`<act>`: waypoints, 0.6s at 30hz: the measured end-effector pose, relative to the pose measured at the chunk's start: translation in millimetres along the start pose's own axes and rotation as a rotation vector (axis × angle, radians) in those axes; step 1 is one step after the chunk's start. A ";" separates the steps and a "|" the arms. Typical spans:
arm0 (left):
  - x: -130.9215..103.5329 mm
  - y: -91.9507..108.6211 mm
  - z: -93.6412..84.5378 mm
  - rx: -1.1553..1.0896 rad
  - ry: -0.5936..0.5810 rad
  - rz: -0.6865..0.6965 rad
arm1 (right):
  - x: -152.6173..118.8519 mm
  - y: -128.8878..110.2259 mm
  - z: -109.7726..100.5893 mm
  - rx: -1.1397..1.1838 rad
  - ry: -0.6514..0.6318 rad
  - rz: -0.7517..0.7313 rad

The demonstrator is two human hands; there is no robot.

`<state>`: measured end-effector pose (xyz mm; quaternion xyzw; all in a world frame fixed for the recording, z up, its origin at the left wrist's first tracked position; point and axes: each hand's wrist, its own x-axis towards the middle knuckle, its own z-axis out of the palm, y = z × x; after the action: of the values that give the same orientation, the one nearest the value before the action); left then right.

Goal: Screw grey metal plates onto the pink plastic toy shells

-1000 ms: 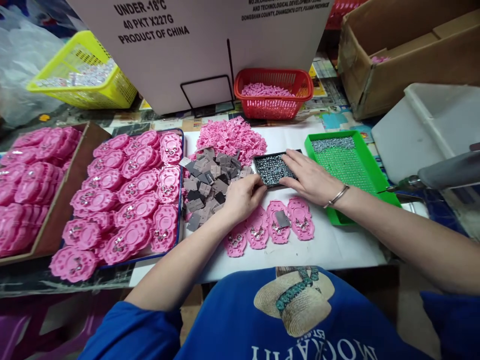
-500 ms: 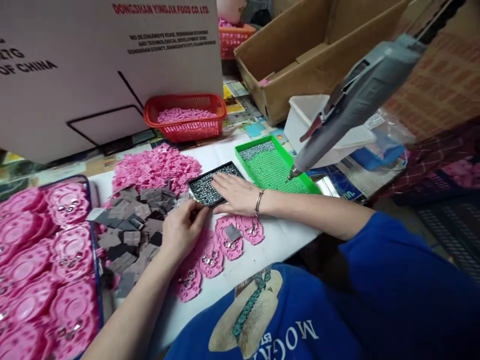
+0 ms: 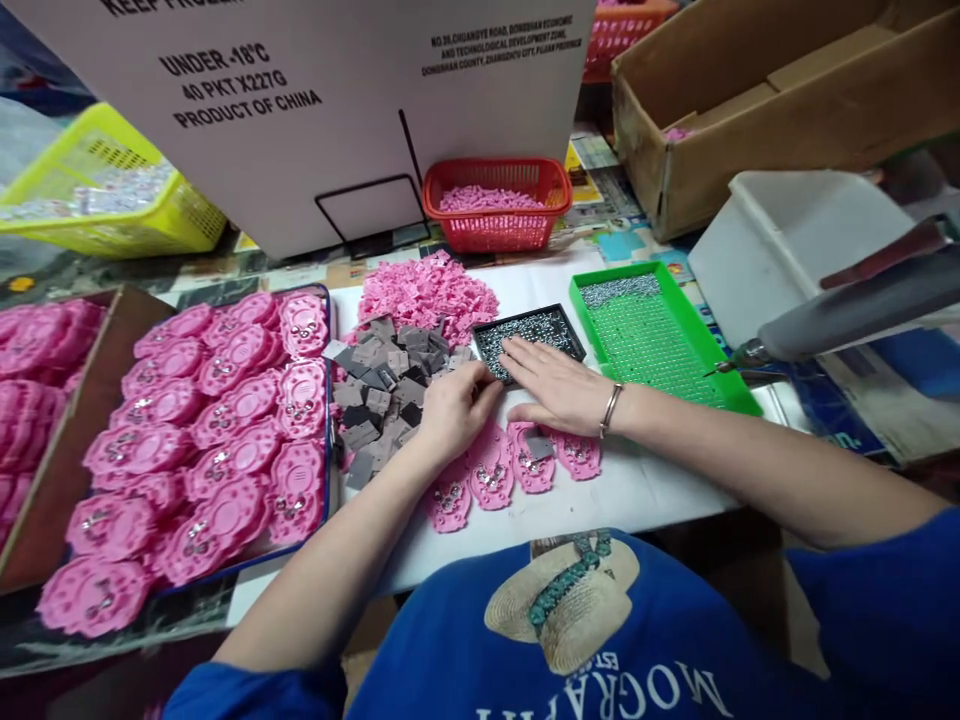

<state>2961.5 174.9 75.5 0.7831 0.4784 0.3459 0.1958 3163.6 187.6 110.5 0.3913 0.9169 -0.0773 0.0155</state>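
Observation:
My right hand (image 3: 553, 378) lies flat, fingers stretched out, over a small black tray (image 3: 574, 335) filled with tiny metal screws (image 3: 525, 332). My left hand (image 3: 457, 408) is closed, its fingertips pinched at the tray's near left corner; the exact grip is partly hidden. Below both hands, several pink plastic casings (image 3: 491, 475) lie in a row on the white work surface. A grey plate (image 3: 538, 443) rests on one of them. Left of the tray is a heap of grey plates (image 3: 382, 385), with small pink parts (image 3: 427, 295) piled behind it.
A green perforated tray (image 3: 660, 350) holds more screws at its far end. A hanging electric screwdriver (image 3: 832, 320) points toward it from the right. Stacked pink casings fill a blue-rimmed tray (image 3: 328, 420) at left. A red basket (image 3: 495, 235) and white carton (image 3: 360, 120) stand behind.
The view has swung left, bringing in the yellow basket and more stacked casings. Both hands stay at the black tray, the right still flat over the screws.

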 end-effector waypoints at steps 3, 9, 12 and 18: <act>-0.2 0.2 0.2 0.003 0.004 0.005 | -2.1 16.3 -10.2 -0.027 -0.016 0.026; -0.1 -1.1 1.1 0.028 -0.001 0.002 | -12.2 42.8 -34.8 -0.095 0.066 0.090; 0.0 -0.6 0.6 0.035 -0.002 0.001 | -22.0 45.1 -33.2 -0.172 0.067 0.024; 0.6 0.9 -0.1 0.042 -0.015 -0.013 | -19.6 31.0 -31.0 -0.107 0.054 -0.068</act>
<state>2962.2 175.0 76.3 0.7865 0.4890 0.3285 0.1853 3200.5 199.4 138.9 0.3607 0.9325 -0.0178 0.0089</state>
